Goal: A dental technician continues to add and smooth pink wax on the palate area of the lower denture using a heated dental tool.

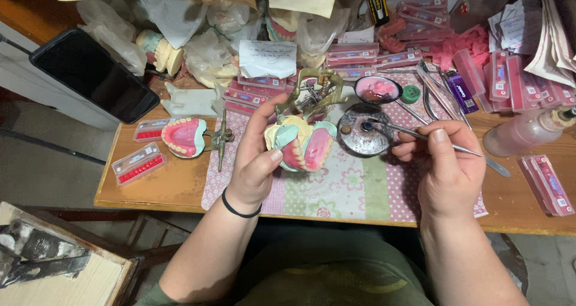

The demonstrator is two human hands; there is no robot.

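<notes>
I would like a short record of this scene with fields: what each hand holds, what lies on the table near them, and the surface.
left hand: holds a denture model on a brass hinged frame
right hand: grips a thin metal tool, tip at a round metal dish
nearby: second denture model, black phone, pink bottle
surface: patterned cloth on wooden table

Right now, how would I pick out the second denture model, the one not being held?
Start at the patchwork cloth on the wooden table. Just off its left edge, left of the left hand, lies the denture model. Unlike the flat red tooth boxes nearby, it is a pink horseshoe with teeth.
</notes>
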